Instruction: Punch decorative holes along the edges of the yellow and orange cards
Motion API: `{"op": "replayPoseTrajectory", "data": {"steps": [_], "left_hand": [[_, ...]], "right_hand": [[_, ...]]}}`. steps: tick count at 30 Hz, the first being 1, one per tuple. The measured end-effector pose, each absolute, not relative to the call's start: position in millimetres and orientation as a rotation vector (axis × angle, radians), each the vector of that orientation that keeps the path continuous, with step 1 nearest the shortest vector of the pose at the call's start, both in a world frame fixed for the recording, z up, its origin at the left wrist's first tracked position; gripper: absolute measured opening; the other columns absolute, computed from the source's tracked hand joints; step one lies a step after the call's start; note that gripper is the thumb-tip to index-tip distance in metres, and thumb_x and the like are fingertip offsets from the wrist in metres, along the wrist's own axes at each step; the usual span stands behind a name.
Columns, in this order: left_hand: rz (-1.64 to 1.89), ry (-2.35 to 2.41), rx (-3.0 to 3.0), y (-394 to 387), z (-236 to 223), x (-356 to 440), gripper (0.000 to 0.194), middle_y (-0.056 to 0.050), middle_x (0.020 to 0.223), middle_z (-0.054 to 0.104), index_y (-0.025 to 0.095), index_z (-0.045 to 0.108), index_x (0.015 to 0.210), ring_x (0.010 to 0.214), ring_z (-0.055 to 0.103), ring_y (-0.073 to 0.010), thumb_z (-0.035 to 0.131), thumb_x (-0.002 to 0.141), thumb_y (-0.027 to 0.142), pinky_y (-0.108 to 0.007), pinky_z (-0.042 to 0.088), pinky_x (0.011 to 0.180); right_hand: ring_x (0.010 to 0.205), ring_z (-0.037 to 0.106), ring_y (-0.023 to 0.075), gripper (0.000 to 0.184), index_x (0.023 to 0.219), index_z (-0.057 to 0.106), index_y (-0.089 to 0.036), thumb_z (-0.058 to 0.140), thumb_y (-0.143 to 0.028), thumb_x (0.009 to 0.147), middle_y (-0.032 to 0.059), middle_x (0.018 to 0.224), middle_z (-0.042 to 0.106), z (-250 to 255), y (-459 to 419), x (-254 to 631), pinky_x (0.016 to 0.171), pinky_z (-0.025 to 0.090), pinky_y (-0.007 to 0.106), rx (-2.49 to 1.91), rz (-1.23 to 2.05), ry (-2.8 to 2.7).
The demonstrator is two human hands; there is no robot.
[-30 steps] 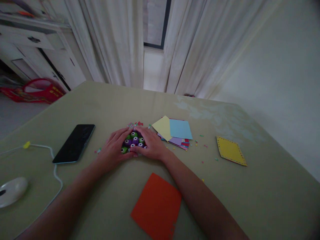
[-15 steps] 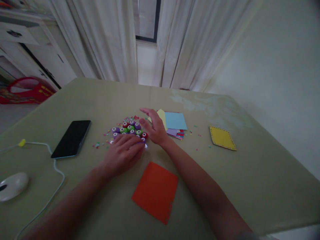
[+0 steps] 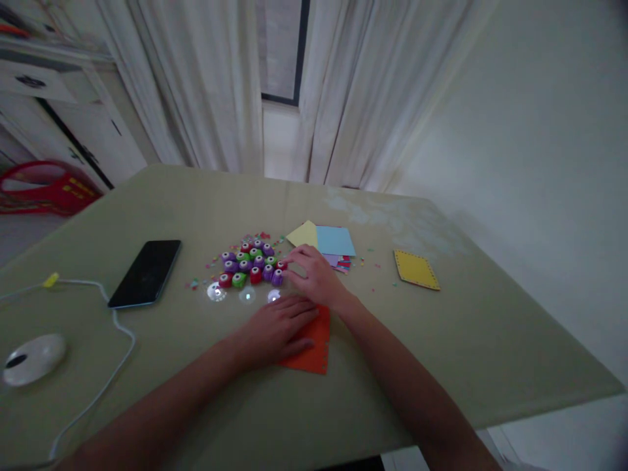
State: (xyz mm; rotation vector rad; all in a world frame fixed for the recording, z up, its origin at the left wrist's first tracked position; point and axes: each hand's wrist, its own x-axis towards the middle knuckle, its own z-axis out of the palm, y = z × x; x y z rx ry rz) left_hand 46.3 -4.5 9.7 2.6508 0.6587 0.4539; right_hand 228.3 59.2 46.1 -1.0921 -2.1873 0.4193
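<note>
A cluster of small round punches in purple, green and red sits mid-table. My right hand rests just right of the cluster, fingers curled, with its fingertips at the nearest red and purple pieces; I cannot tell whether it grips one. My left hand lies flat with fingers apart on an orange paper square, closer to me than the cluster. A stack of coloured paper squares lies behind my right hand.
A black phone lies at left, a white mouse with its cable at near left. A yellow punched square lies at right. Paper bits dot the table. Curtains and a red basket stand beyond.
Both hands came off the cluster of punches. My left hand drew back onto the orange paper, and my right hand moved to the cluster's right side. The camera view shifted a little.
</note>
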Motion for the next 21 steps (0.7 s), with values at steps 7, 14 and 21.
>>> {"op": "replayPoseTrajectory", "data": {"steps": [7, 14, 21], "left_hand": [[0.375, 0.568, 2.616, -4.1, 17.5, 38.8, 0.089, -0.020, 0.164, 0.054, 0.017, 0.052, 0.162, 0.151, 0.052, -0.0393, 0.064, 0.096, 0.075, -0.056, 0.037, 0.128], [0.376, 0.580, 2.575, -1.4, 18.8, 36.4, 0.087, -0.017, 0.166, 0.052, 0.020, 0.051, 0.162, 0.153, 0.050, -0.0395, 0.073, 0.092, 0.067, -0.058, 0.036, 0.129], [0.412, 0.629, 2.519, 3.6, 15.7, 28.3, 0.084, -0.016, 0.163, 0.057, 0.022, 0.055, 0.159, 0.149, 0.055, -0.0394, 0.079, 0.089, 0.061, -0.059, 0.041, 0.125]], "right_hand": [[0.118, 0.063, 0.0260, 0.018, 0.117, 0.077, -0.019, 0.071, -0.021, 0.101, 0.0107, 0.120, 0.070, 45.2, 75.7, 184.2, 0.109, 0.049, 0.041, -1.295, 0.346, -2.277], [0.105, 0.070, 0.0285, 0.029, 0.111, 0.080, -0.021, 0.059, -0.007, 0.096, 0.0115, 0.114, 0.076, 45.0, 92.5, 180.4, 0.097, 0.055, 0.042, -1.436, 0.390, -2.321], [0.109, 0.072, 0.0243, 0.040, 0.114, 0.078, -0.022, 0.067, 0.000, 0.083, 0.0059, 0.119, 0.079, 41.2, 102.0, 188.3, 0.101, 0.054, 0.038, -1.217, 0.592, -2.404]]}}
